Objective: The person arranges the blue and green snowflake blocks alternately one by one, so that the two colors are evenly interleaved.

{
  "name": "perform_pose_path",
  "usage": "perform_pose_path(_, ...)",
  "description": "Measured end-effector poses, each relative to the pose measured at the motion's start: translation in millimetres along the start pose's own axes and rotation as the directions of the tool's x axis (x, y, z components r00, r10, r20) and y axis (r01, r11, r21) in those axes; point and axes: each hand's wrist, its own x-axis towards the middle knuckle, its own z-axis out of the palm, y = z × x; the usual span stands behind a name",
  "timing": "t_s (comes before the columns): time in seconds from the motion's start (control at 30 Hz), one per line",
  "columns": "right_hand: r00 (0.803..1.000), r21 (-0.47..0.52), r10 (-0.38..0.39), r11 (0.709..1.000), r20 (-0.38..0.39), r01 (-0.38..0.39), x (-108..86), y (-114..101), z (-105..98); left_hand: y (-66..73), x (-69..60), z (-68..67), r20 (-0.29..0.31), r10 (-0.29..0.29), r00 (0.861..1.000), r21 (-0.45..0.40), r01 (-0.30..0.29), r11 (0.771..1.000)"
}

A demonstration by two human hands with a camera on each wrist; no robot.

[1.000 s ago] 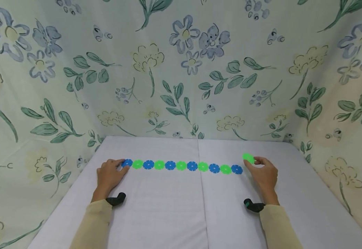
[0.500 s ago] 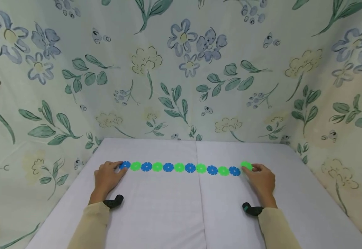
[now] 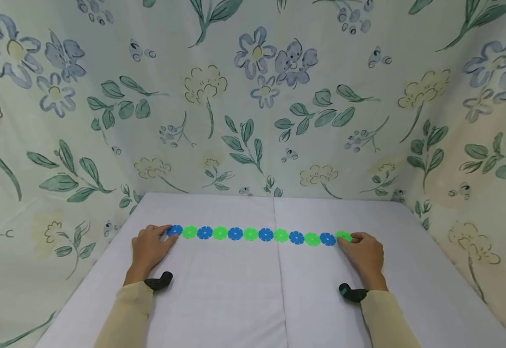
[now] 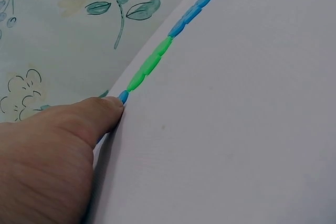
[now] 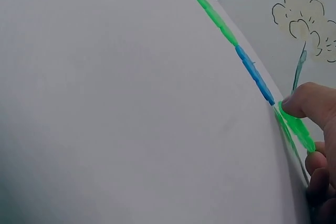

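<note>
A row of notched plastic discs, alternating blue and green, lies across the white table point(image 3: 218, 290). At the row's left end, my left hand point(image 3: 148, 249) holds the first blue disc point(image 3: 175, 230) between thumb and fingers. My right hand point(image 3: 365, 253) pinches a green disc point(image 3: 343, 236) beside the last blue disc point(image 3: 328, 239) on the right. In the right wrist view, the pinched green disc point(image 5: 298, 128) is tilted slightly off the cloth, its reflection or shadow below. The left wrist view shows the thumb over the blue disc point(image 4: 123, 97), most of which is hidden.
A flower-patterned curtain point(image 3: 253, 135) closes off the back and both sides of the table. A crease point(image 3: 282, 285) runs down the tablecloth. Each wrist bears a black device, the left one point(image 3: 160, 281) and the right one point(image 3: 352, 293).
My right hand has lowered the green disc toward the table, from above the row to level with its right end. The left hand stays on the first blue disc. The head view shifted slightly.
</note>
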Motion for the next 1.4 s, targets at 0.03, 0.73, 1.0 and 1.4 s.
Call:
perform_pose_path(0.03, 1.000, -0.005, 0.001, 1.000, 0.003, -0.001, -0.1, -0.2, 0.1, 0.3, 0.1, -0.4, 0.001, -0.002, 1.000, 0.001, 0.002, 1.000)
perform_pose_path(0.73, 1.000, -0.048, 0.010, 0.999, 0.024, -0.009, 1.9, 3.9, 3.2, 0.9, 2.8, -0.4, -0.017, 0.002, 1.000, -0.003, -0.002, 1.000)
perform_pose_path(1.0, 0.999, -0.066, -0.025, 0.997, 0.048, 0.028, -2.0, 3.3, -0.2, 0.3, 1.6, -1.2, -0.007, 0.002, 1.000, 0.000, -0.002, 1.000)
perform_pose_path(1.4, 0.997, -0.095, -0.027, 0.995, 0.071, 0.033, -5.2, -0.1, -3.1, -0.2, -0.2, 0.6, -0.006, -0.008, 1.000, -0.003, 0.008, 1.000)
